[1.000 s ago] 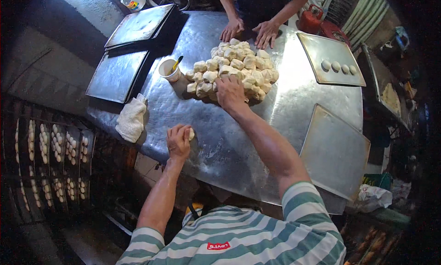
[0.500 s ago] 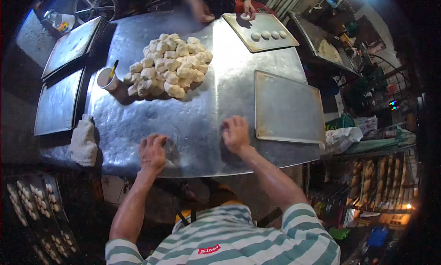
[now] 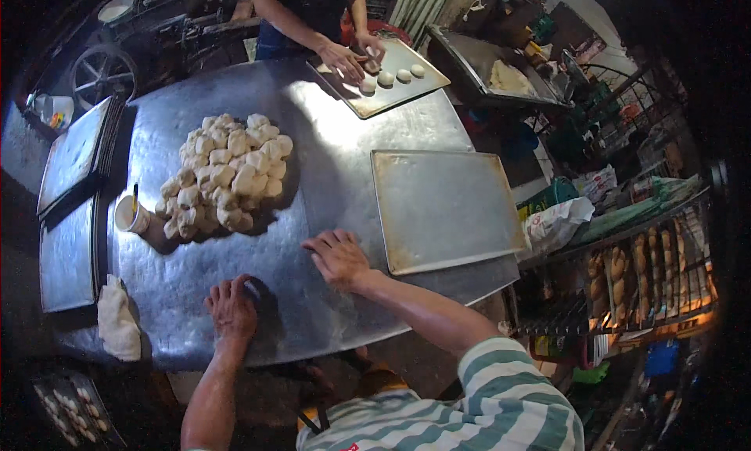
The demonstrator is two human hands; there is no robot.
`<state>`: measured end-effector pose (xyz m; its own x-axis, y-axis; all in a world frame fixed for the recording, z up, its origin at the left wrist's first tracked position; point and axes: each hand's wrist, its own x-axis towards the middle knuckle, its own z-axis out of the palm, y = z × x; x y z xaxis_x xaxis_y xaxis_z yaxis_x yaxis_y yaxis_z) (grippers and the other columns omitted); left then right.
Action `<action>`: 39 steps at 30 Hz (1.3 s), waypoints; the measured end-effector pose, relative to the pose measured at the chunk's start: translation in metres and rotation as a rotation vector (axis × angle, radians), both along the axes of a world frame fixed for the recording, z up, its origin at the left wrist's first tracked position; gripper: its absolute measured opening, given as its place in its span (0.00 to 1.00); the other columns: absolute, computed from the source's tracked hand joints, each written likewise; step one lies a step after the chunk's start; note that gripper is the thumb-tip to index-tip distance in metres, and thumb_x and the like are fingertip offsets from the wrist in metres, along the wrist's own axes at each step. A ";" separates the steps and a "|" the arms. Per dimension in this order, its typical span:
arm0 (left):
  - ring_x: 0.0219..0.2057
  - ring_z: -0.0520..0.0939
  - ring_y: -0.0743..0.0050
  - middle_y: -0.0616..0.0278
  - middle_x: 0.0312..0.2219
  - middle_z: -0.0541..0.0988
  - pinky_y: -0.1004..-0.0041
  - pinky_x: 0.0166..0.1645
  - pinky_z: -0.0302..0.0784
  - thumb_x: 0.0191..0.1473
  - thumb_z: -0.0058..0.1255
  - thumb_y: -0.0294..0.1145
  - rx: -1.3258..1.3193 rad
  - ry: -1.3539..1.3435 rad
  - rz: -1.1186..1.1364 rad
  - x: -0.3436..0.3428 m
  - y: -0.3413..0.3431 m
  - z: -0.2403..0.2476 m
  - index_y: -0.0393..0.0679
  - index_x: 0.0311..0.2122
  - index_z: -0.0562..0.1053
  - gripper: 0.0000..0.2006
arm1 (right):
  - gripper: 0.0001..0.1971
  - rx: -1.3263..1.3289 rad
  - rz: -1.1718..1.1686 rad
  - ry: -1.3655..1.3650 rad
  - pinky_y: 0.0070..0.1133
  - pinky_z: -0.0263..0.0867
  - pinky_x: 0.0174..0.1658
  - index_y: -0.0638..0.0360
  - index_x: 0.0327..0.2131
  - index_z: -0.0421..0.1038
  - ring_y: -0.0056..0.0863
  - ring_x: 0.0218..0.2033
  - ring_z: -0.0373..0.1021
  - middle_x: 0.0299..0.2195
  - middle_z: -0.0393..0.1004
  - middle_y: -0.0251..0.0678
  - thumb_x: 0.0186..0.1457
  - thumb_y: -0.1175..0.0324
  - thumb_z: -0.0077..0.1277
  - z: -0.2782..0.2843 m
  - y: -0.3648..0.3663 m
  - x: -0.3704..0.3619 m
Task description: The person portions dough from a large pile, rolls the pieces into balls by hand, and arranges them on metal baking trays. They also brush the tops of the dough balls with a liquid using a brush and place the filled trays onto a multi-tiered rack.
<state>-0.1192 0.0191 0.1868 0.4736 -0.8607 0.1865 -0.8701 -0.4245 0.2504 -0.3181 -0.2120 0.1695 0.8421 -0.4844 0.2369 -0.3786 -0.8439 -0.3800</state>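
On the metal table [image 3: 328, 185], my left hand [image 3: 232, 314] is cupped palm down near the front edge. Its fingers curl toward the surface, and whatever is under the palm is hidden. My right hand [image 3: 340, 262] also lies palm down, further forward and to the right. The fingers of that hand are stretched and apart, with nothing seen in them, though its underside is hidden. Beyond both hands is a heap of pale dough pieces [image 3: 227, 173]. An unfilled baking tray [image 3: 446, 208] rests just right of my right hand.
Across the table a co-worker's hands [image 3: 356, 60] are over a tray [image 3: 395, 99] bearing several round dough balls [image 3: 386, 79]. A white tub [image 3: 131, 215] with a utensil stands left of the heap. Stacked trays [image 3: 69, 251] and a whitish cloth [image 3: 117, 322] lie along the left edge.
The view has shifted and turned. My right hand's fingers have straightened from a curl, while my left stays cupped. Both of the co-worker's hands are now over the far tray.
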 end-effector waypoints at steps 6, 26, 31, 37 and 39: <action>0.43 0.77 0.41 0.49 0.40 0.79 0.51 0.50 0.72 0.50 0.46 0.22 -0.242 0.062 -0.052 0.090 -0.034 -0.018 0.44 0.53 0.74 0.22 | 0.16 0.044 -0.024 -0.012 0.40 0.60 0.58 0.50 0.52 0.73 0.45 0.51 0.66 0.48 0.73 0.40 0.62 0.67 0.46 -0.001 -0.090 0.032; 0.39 0.75 0.46 0.52 0.33 0.76 0.52 0.50 0.71 0.44 0.49 0.22 -0.218 0.083 -0.071 0.026 0.009 -0.032 0.47 0.47 0.78 0.22 | 0.13 0.060 0.004 -0.096 0.39 0.63 0.52 0.50 0.46 0.75 0.43 0.45 0.70 0.41 0.76 0.41 0.58 0.68 0.50 -0.002 -0.008 -0.007; 0.39 0.75 0.46 0.52 0.33 0.75 0.51 0.49 0.71 0.44 0.50 0.24 -0.223 0.077 -0.094 0.105 -0.049 -0.032 0.46 0.48 0.78 0.22 | 0.14 0.065 0.092 -0.060 0.40 0.65 0.50 0.51 0.46 0.75 0.44 0.42 0.71 0.40 0.78 0.42 0.55 0.71 0.49 0.000 -0.103 0.041; 0.38 0.76 0.49 0.54 0.31 0.75 0.54 0.49 0.71 0.46 0.51 0.26 -0.315 0.134 -0.080 0.034 0.009 -0.047 0.46 0.49 0.78 0.21 | 0.12 0.100 -0.003 -0.303 0.40 0.66 0.49 0.56 0.45 0.75 0.44 0.42 0.71 0.40 0.77 0.45 0.58 0.70 0.50 -0.018 -0.055 -0.005; 0.38 0.76 0.50 0.56 0.30 0.75 0.55 0.49 0.71 0.45 0.52 0.26 -0.286 0.073 -0.095 0.027 -0.023 -0.027 0.47 0.48 0.78 0.21 | 0.12 0.007 0.059 -0.165 0.40 0.65 0.49 0.56 0.45 0.74 0.45 0.42 0.71 0.40 0.76 0.46 0.57 0.72 0.49 -0.014 -0.030 0.016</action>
<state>-0.0921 -0.0036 0.1596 0.4143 -0.8196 0.3958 -0.8780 -0.2452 0.4112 -0.3022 -0.2419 0.1553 0.8193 -0.4374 0.3707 -0.2604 -0.8599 -0.4391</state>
